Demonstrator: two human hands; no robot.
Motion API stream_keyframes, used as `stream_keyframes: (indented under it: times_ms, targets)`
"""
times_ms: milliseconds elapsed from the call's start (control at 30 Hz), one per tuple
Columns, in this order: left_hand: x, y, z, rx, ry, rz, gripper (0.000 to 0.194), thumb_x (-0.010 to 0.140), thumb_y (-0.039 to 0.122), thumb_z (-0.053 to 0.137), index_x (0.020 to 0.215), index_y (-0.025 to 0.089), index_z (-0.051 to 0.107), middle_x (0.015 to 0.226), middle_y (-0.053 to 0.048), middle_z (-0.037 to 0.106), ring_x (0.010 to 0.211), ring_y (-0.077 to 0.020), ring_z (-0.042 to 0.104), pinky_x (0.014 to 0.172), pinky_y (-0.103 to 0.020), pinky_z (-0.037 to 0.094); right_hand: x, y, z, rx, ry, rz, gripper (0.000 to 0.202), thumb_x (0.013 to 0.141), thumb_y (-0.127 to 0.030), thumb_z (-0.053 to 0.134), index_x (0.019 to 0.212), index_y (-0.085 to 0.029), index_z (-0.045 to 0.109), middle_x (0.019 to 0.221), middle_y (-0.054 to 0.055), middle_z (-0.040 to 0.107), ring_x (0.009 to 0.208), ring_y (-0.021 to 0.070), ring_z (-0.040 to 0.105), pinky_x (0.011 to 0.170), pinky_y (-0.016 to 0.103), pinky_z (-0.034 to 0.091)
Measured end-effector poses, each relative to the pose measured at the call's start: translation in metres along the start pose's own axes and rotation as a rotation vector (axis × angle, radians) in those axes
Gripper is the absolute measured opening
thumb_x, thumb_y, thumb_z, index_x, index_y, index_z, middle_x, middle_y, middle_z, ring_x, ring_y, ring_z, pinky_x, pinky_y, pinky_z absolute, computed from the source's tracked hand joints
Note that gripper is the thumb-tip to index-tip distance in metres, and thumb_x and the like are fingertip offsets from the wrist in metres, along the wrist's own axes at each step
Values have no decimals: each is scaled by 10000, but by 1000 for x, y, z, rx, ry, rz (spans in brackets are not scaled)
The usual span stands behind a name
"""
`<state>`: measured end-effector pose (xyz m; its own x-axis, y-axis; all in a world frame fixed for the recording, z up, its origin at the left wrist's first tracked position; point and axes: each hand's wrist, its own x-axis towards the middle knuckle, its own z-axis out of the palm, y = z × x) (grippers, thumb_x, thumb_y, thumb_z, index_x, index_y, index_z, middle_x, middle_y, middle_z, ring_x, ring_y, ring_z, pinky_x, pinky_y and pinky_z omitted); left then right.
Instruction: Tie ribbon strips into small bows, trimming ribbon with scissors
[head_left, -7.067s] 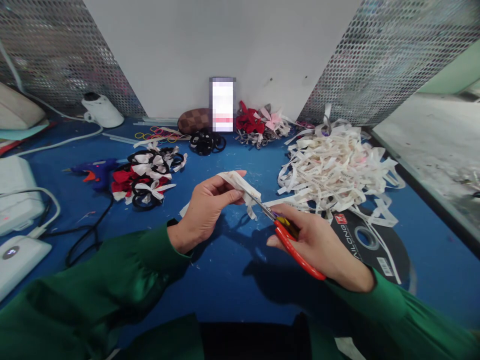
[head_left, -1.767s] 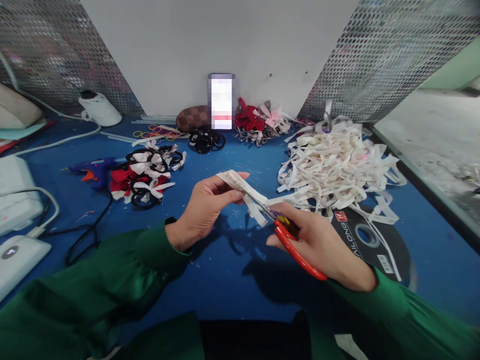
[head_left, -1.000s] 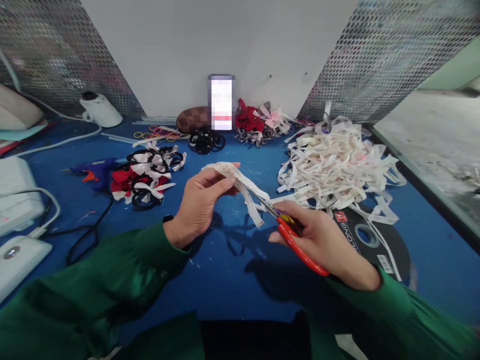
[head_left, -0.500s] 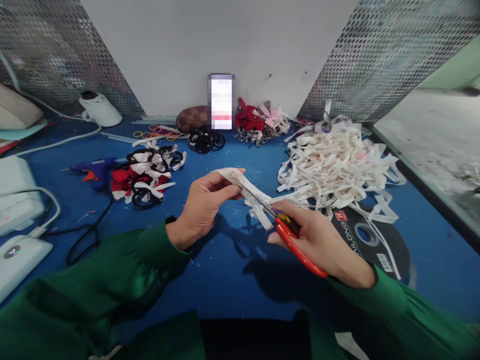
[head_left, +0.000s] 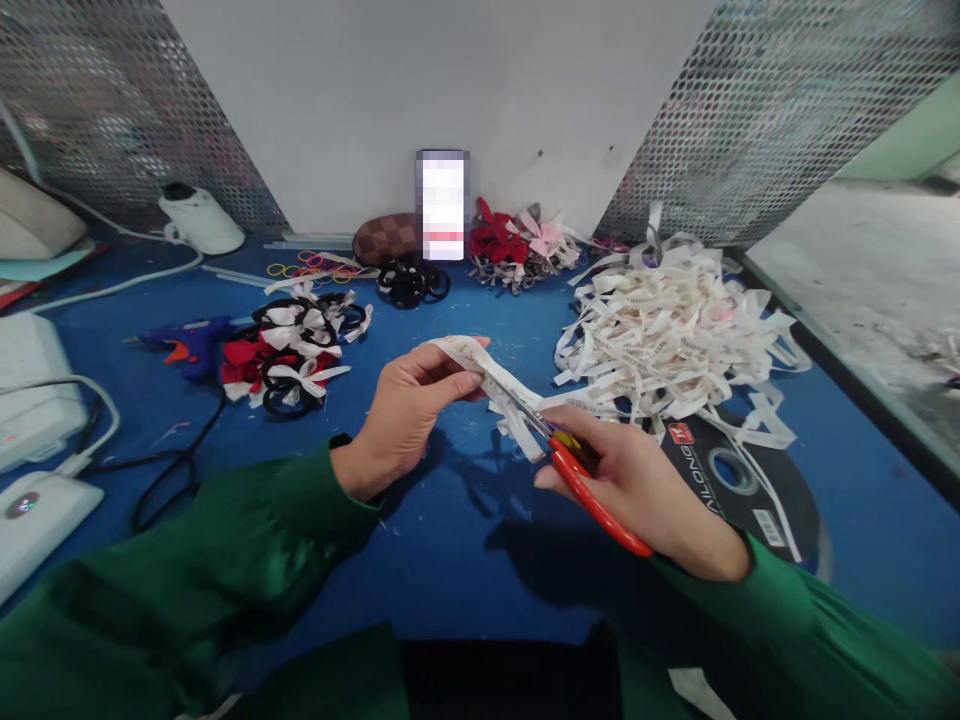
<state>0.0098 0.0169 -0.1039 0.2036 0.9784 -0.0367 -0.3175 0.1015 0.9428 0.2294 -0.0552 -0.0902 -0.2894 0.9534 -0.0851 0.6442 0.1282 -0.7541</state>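
Ribbon (head_left: pixel 466 351) pinched by the left hand (head_left: pixel 405 410), right hand (head_left: pixel 637 480) fingers wrapped round scissors (head_left: pixel 600 515) at four o'clock! Slipping blades (head_left: pixel 529 411) could nick that near thumb (head_left: pixel 459 383).

glossy red plastic scissor handles (head_left: pixel 600 508), shiny metal blades (head_left: pixel 527 410), smooth white cloth ribbon (head_left: pixel 466 352)

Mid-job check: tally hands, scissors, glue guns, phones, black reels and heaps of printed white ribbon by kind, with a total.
Left hand and right hand: 2 hands
Scissors: 1
Glue gun: 1
Phone: 1
Black reel: 1
Printed white ribbon heap: 1
Total: 7
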Motion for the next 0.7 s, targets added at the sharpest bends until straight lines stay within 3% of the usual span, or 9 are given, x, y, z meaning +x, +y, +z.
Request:
stream_keyframes:
  times_ms: [467,700]
  targets:
    - [-3,-6,0,-8,-42,-34,312,712,184,846,1013,258,814,865,7,771,734,-112,673,701,-226,581,-1,-2,2,37,-39,26,368,854,-510,721,1082,-244,610,752,-26,663,614,142,561,587,236,437]
    - [-3,-5,0,-4,-39,-40,314,708,191,850,1014,255,814,871,2,770,747,-116,673,704,-226,574,-1,-2,0,-46,-3,-25,334,894,-513,655,1073,-231,670,754,-1,679,625,148,558,541,230,428]
